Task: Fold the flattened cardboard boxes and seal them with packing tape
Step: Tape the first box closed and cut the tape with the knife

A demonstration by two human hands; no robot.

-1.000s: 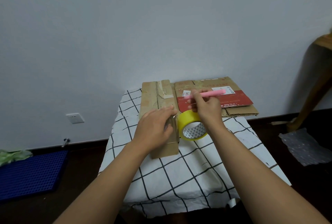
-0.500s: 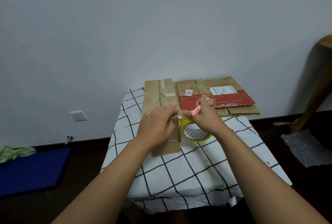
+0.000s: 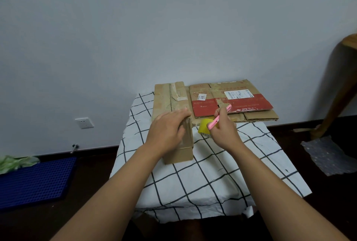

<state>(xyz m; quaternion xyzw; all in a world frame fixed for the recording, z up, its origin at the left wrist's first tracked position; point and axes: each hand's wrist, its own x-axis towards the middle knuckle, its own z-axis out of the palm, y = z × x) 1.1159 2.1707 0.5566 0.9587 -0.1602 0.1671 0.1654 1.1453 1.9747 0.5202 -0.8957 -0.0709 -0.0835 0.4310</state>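
A long folded cardboard box (image 3: pixel 173 103) lies on the table (image 3: pixel 222 173), which is covered with a white checked cloth. My left hand (image 3: pixel 168 130) presses flat on the near part of the box's top. My right hand (image 3: pixel 222 128) grips a pink cutter (image 3: pixel 219 117), its tip pointing up and right. Under that hand sits a yellow roll of packing tape (image 3: pixel 204 127), close to the box's right side and partly hidden. Flattened boxes (image 3: pixel 231 101), the top one with a red band, lie stacked at the back right of the table.
A wall socket (image 3: pixel 84 122) is on the wall at left. A blue perforated mat (image 3: pixel 32 180) and green plastic (image 3: pixel 15 163) lie on the dark floor. A sheet of bubble wrap (image 3: pixel 328 155) and a wooden leg (image 3: pixel 336 90) are at right.
My right hand turned the pink cutter from lying level over the flattened boxes to a steep slant and dropped lower over the tape roll. The left hand stayed pressed on the box.
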